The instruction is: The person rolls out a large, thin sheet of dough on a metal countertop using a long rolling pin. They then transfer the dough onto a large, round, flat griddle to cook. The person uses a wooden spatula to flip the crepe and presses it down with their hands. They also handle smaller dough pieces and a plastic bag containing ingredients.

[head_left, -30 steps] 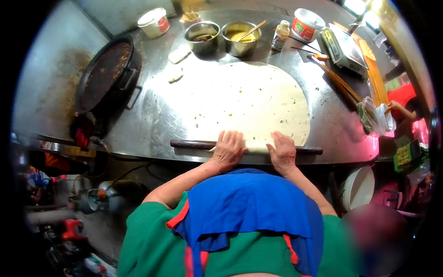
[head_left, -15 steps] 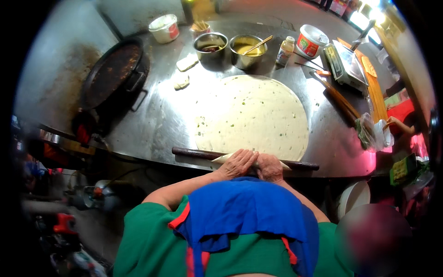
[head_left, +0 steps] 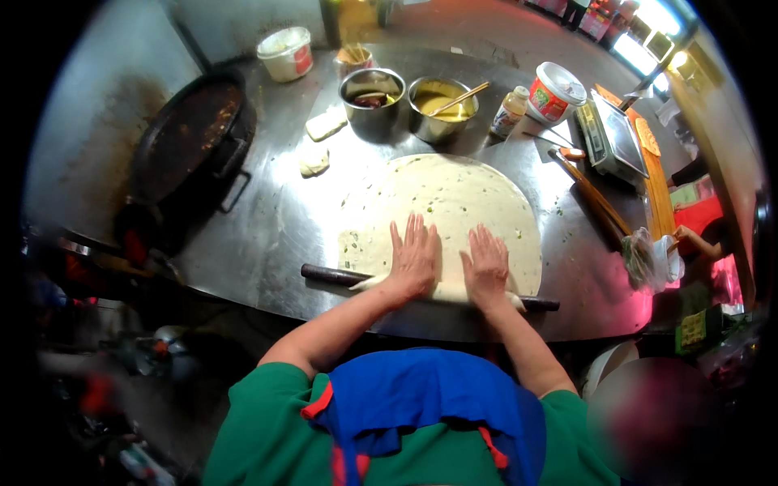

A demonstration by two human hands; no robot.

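Observation:
A large round sheet of pale dough flecked with green lies on the steel worktop. Its near edge is wrapped around a long dark rolling pin lying crosswise at the front. My left hand and my right hand rest flat, fingers stretched out, side by side on the dough-covered middle of the pin. Both palms press down on it. Only the pin's bare ends stick out on either side.
A black pan sits at the left. Two steel bowls, tubs, a small bottle and dough pieces stand behind. A scale, sticks and another person's hand are at the right.
My hands drew together at the near edge, then pushed the pin forward onto the dough. The sheet's near edge now wraps the pin and my fingers are spread flat.

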